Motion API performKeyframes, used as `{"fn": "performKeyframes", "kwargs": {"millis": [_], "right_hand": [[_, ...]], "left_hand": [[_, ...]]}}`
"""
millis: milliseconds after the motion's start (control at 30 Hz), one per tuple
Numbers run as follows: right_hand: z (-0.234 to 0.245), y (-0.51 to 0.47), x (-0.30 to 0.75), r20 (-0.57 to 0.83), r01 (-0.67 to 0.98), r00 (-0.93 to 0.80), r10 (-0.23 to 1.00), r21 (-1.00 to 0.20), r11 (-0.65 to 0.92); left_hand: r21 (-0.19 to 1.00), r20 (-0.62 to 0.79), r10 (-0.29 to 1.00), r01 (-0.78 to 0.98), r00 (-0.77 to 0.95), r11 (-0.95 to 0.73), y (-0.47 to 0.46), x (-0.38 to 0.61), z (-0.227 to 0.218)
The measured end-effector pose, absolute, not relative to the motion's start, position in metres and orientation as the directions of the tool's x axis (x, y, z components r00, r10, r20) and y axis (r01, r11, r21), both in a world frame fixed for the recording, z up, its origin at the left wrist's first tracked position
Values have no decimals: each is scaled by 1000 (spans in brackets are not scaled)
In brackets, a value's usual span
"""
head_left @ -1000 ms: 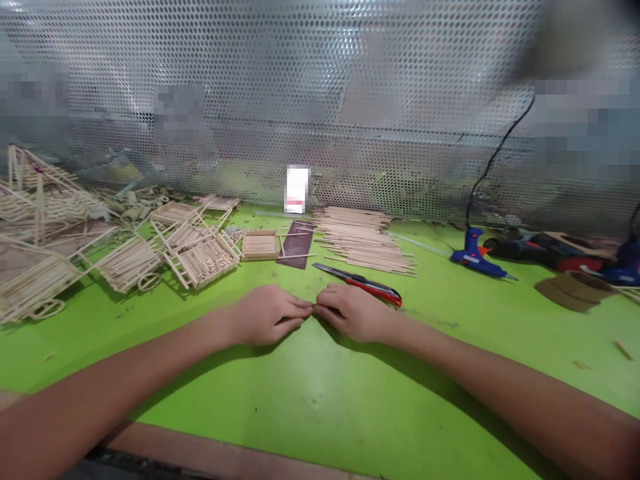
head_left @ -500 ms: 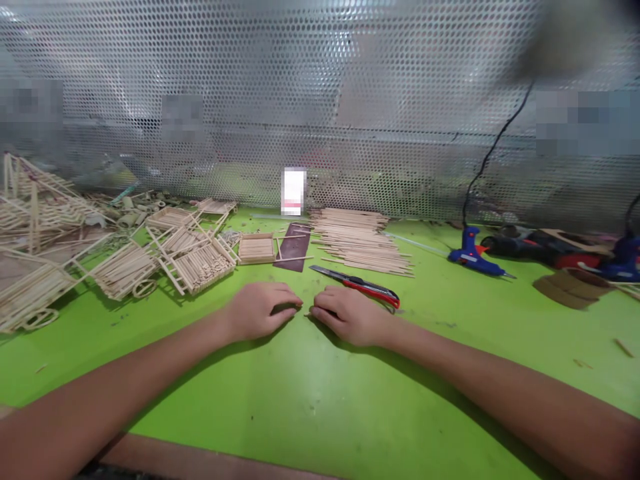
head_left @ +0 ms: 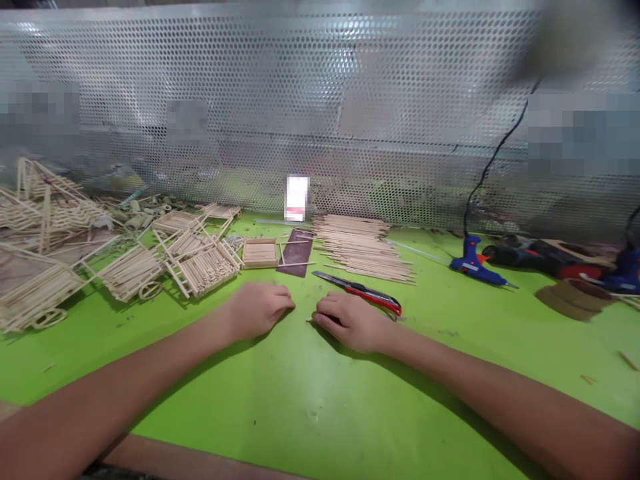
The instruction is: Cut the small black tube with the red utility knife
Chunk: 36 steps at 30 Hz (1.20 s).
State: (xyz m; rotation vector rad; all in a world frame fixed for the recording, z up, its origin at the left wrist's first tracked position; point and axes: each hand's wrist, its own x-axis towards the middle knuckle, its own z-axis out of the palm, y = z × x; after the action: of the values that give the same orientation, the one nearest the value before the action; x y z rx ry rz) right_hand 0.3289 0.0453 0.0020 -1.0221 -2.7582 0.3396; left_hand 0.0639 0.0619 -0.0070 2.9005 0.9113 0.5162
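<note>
My left hand point(head_left: 259, 310) rests on the green table, its fingers curled in and closed. Whatever it may hold is hidden underneath. Across a narrow gap, my right hand point(head_left: 350, 321) is closed too, thumb against the fingers. The pale tip of a small wooden stick point(head_left: 309, 320) pokes out by its fingertips. Just beyond the right hand lies a red and black utility knife point(head_left: 373, 294), its blade out and pointing left. Behind the knife is a pile of thin wooden sticks point(head_left: 360, 247). A small stick-built tray point(head_left: 260, 253) stands beyond the left hand.
Stick-built carts point(head_left: 205, 267) and loose stick frames crowd the left. A dark brown sheet point(head_left: 296, 257) lies behind the hands. To the right are a blue glue gun point(head_left: 475, 263) with a black cord and a roll of brown tape point(head_left: 573, 298). Perforated metal point(head_left: 300, 100) closes off the back.
My left fingers have curled in and drawn a little left, widening the gap between the hands. My right hand keeps its grip. The camera view has tilted up slightly.
</note>
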Motion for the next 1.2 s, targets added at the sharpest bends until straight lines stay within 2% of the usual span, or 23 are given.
{"fn": "performKeyframes", "kwargs": {"millis": [100, 200, 400, 500, 800, 1200], "right_hand": [[2, 46, 329, 88, 615, -750, 655, -271, 741], [2, 46, 331, 102, 611, -738, 667, -318, 725], [2, 46, 339, 117, 530, -694, 711, -585, 614], [-1, 47, 343, 135, 496, -686, 715, -632, 596], [-3, 48, 342, 136, 491, -705, 696, -614, 618], [3, 45, 334, 71, 593, -705, 705, -486, 642]], "left_hand": [[122, 280, 585, 576, 761, -808, 65, 57, -5], [121, 269, 602, 593, 752, -796, 67, 54, -4], [109, 260, 618, 614, 742, -782, 67, 56, -4], [117, 269, 603, 596, 751, -794, 67, 57, -4], [98, 257, 609, 607, 750, -789, 67, 56, -9], [42, 132, 660, 661, 739, -749, 68, 50, -8]]}}
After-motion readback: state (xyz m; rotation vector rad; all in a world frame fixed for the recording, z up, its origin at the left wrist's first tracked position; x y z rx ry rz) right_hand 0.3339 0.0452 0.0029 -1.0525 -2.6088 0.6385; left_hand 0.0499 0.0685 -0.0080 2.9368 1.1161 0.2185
